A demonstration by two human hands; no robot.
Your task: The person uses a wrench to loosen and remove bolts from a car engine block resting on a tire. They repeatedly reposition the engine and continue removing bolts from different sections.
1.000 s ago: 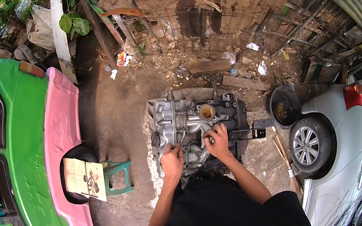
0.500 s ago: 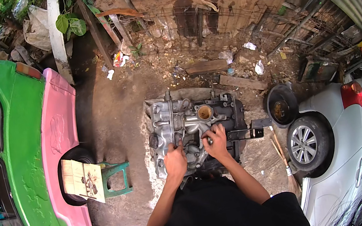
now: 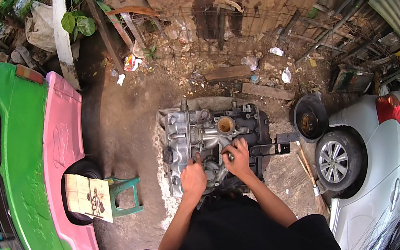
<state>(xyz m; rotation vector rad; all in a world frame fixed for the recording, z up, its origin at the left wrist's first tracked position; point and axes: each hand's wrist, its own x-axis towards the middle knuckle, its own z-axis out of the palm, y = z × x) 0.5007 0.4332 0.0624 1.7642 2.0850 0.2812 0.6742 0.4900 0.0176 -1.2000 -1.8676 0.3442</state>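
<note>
1 blk basin, brn stuff inside, nr engine.

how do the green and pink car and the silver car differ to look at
Paint: the green and pink car is two-toned, while the silver car is one pale shade. Bodywork: the green and pink car shows wrinkled patches; the silver car looks smooth. Wheels: cardboard partly hides the green and pink car's wheel, while the silver car's spoked wheel is in plain view. Both flank the engine.
</note>
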